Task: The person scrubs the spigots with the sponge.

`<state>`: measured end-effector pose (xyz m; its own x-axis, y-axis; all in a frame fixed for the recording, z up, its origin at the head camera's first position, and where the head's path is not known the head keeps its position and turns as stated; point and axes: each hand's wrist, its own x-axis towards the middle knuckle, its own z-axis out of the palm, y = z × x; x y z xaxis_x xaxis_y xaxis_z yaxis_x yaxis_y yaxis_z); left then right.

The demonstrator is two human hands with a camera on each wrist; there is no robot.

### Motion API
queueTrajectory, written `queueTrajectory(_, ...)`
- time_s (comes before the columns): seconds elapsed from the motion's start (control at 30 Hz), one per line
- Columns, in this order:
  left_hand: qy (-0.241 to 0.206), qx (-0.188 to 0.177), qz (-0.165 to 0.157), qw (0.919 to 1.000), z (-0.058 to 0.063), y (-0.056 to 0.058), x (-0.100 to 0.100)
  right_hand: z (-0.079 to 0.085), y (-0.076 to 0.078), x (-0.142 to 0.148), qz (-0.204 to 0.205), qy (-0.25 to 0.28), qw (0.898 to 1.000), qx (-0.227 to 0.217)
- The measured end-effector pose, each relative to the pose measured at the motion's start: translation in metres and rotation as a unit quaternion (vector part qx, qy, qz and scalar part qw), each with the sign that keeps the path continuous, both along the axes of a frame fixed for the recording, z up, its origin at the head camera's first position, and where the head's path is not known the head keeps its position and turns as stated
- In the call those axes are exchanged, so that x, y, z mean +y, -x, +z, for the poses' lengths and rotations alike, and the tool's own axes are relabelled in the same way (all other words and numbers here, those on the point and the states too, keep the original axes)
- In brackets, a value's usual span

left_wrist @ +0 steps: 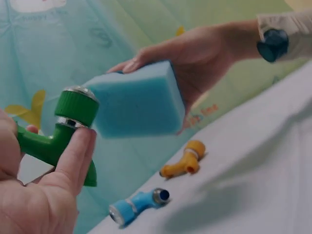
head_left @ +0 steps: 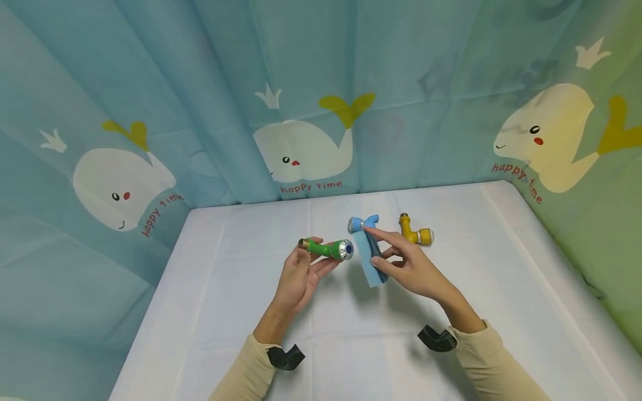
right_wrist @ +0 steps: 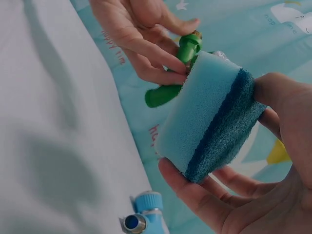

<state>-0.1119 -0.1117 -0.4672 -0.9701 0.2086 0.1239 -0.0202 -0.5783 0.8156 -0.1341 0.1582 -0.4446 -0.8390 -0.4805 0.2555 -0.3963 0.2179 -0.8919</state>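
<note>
My left hand (head_left: 297, 278) grips a green faucet (head_left: 326, 249) above the table, its silver-ringed knob facing right in the head view. Between thumb and fingers, my right hand (head_left: 413, 267) holds a sponge (head_left: 368, 259) with a light blue foam side and a dark blue scouring side. The foam (left_wrist: 139, 105) faces the green faucet; in the right wrist view the sponge overlaps part of that faucet (right_wrist: 189, 48). Behind the sponge on the table lies a blue faucet (head_left: 362, 223), and a yellow faucet (head_left: 416, 230) lies to its right.
A white cloth covers the table (head_left: 241, 312). Around its back and sides hangs a blue-green curtain (head_left: 210, 100) printed with whales. Both forearms wear black wrist mounts (head_left: 286, 357) over beige sleeves.
</note>
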Motion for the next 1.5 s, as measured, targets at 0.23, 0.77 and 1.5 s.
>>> queueTrajectory(0.23,0.162,0.036,0.088,0.9822,-0.006,0.002,0.0,-0.001,-0.003,0.002,-0.023,-0.002,1.0,0.003)
queueTrajectory(0.77,0.235,0.039,0.073,0.9684,0.001,-0.001,-0.003,0.015,-0.003,-0.012,-0.034,-0.062,0.976,0.204)
queueTrajectory(1.5,0.21,0.05,0.063,0.9744,0.003,0.001,-0.009,0.02,-0.001,-0.016,-0.032,-0.048,0.981,0.188)
